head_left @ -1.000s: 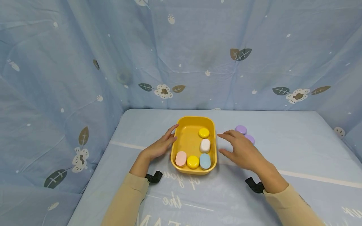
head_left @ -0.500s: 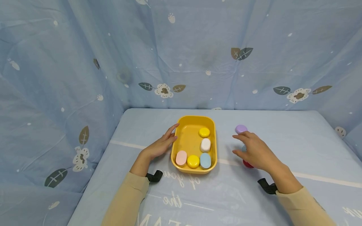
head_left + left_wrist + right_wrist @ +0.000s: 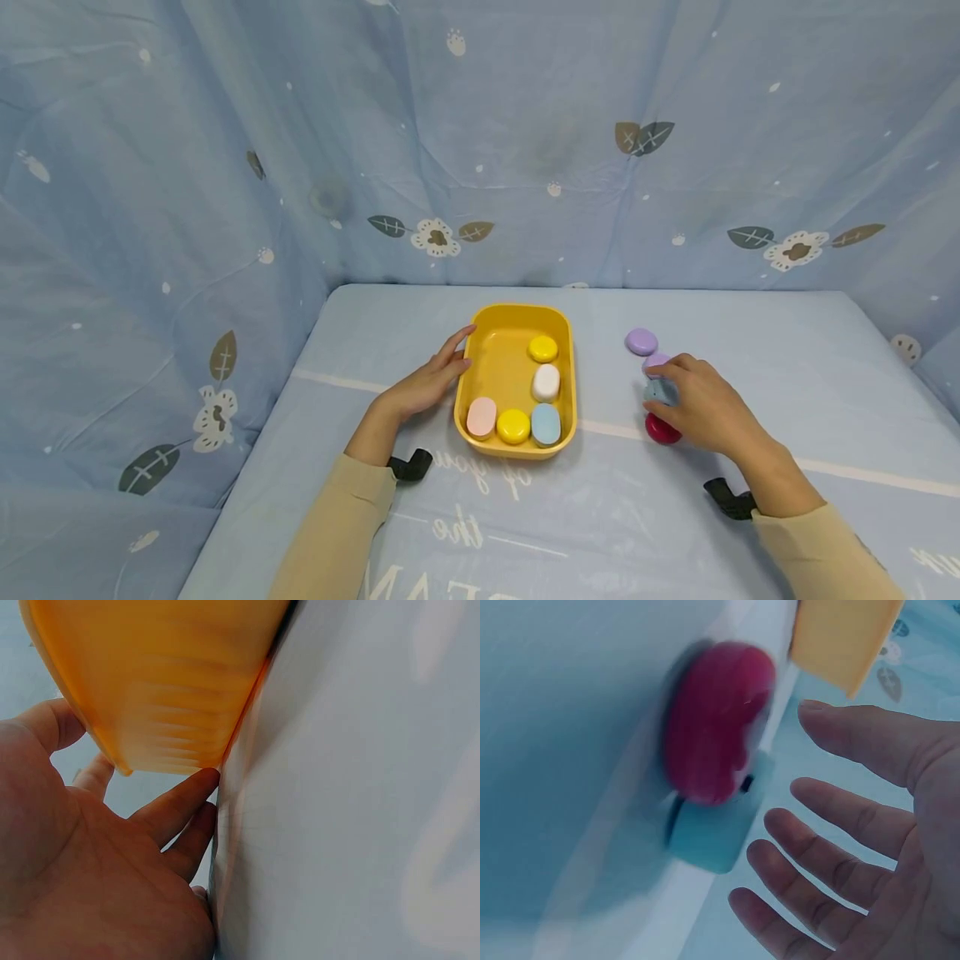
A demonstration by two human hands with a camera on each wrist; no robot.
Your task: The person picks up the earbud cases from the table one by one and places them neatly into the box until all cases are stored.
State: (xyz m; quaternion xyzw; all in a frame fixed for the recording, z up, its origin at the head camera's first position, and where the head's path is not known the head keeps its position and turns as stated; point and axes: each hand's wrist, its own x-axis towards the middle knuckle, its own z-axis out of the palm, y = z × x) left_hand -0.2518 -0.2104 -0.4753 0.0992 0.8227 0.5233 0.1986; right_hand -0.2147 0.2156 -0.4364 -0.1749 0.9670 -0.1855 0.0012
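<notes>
The hands work apart: the left hand (image 3: pixel 423 385) lies with fingers spread along the left side of a yellow tray (image 3: pixel 495 367), its fingertips at the rim and wall, while the right hand (image 3: pixel 703 406) reaches over a light blue block (image 3: pixel 660 392), thumb and fingers parted wide around it (whether they touch it, I cannot tell). The block sits on the surface (image 3: pixel 600 517) to the right of the tray, with a red rounded piece (image 3: pixel 663 429) just beside it on the near side. On its far side is a lilac disc (image 3: pixel 656 361), partly covered by the fingers, and a second lilac disc (image 3: pixel 641 341) lies farther back. Inside the tray, a pink oval piece (image 3: pixel 482 417), a yellow disc (image 3: pixel 513 426) and a blue oval piece (image 3: pixel 546 425) line the near end; up the right wall come a white oval piece (image 3: pixel 546 382) and another yellow disc (image 3: pixel 543 348). Beyond the surface hangs blue fabric (image 3: pixel 555 83) printed with flowers and leaves.
</notes>
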